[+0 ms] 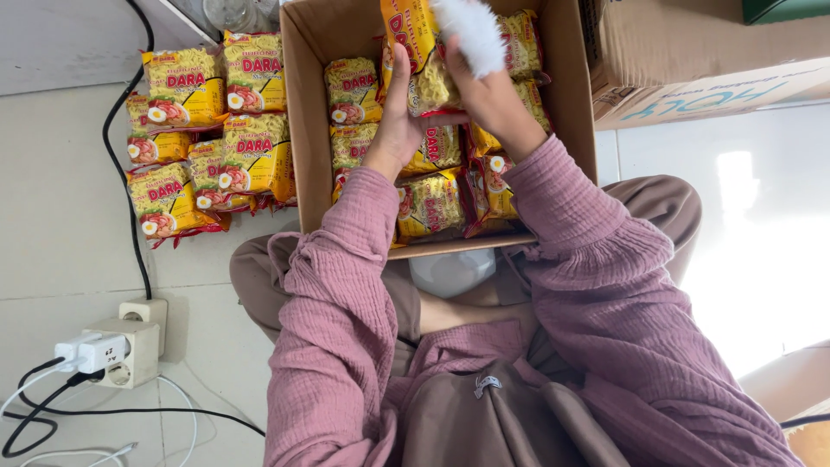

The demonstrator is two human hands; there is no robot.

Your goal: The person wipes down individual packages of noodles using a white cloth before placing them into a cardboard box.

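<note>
Cardboard box (311, 130) backdrop, noodle packet (421, 60) pinched between left hand (396, 117), right hand (484, 86)

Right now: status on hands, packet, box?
Both hands, left hand and right hand, grip one yellow noodle packet over the open cardboard box. Box holds more packets. Loose pile on floor alongside.

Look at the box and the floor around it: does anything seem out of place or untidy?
Mostly the floor pile: its noodle packets overlap at slanted angles beside the cardboard box, where packets lie in rows. Both hands hold one noodle packet above the box.
</note>
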